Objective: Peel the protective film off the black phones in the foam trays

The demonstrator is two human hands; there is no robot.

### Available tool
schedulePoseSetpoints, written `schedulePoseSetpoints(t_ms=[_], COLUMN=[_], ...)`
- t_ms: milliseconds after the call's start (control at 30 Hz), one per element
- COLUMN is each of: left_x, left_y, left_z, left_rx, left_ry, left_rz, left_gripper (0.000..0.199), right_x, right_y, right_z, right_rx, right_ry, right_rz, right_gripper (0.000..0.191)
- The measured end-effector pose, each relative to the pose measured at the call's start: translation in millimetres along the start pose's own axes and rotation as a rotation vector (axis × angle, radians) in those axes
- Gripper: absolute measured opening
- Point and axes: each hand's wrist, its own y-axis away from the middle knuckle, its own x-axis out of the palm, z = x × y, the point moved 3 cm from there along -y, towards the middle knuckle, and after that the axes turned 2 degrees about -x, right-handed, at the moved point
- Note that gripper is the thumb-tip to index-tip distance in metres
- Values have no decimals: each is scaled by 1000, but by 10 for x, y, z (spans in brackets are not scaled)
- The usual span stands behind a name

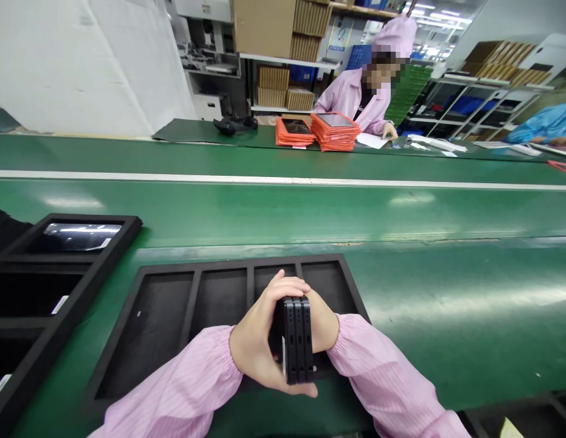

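Several black slab-like devices [299, 340] stand on edge, pressed together, above the front part of a black divided tray [197, 267]. My left hand [260, 340] wraps round the stack, its fingers over the top end and its thumb under the bottom end. Behind the stack, on its right side, is my right hand [323, 319]; its fingers are hidden by the devices and my left hand. The tray's compartments that show hold no device.
Another black tray [98, 274] with dark-screened devices lies at the left. Across the green bench [447, 213], a person in pink [351, 91] stands by orange stacks [335, 135]. A blue sleeve [545, 121] shows far right, and a dark tray edge [515, 404] lies lower right.
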Motion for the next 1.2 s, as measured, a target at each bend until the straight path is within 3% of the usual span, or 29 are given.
schedulePoseSetpoints(t_ms=[167, 300, 400, 567, 767, 1033, 1200], left_x=[-58, -78, -61, -36, -83, -52, -76], left_y=[22, 19, 16, 12, 11, 29, 16], left_z=[79, 83, 54, 18, 86, 16, 88], left_rx=[-41, -29, 14, 71, -41, 44, -59], left_ry=[-35, -13, -11, -68, -66, -5, 23], left_rz=[24, -8, -43, -45, 42, -32, 4], left_gripper=[112, 104, 98, 104, 106, 99, 98], right_x=[2, 37, 37, 14, 28, -8, 32], right_y=[-1, -2, -22, -31, -11, -26, 3], right_z=[-28, -33, -19, 4, -48, 10, -63], right_rx=[76, 102, 69, -23, 133, 7, 139], right_ry=[-81, -55, -36, 24, -41, 4, -46], right_rz=[-1, 58, 38, -2, 37, -53, 47], right_gripper=[90, 87, 80, 72, 80, 81, 89])
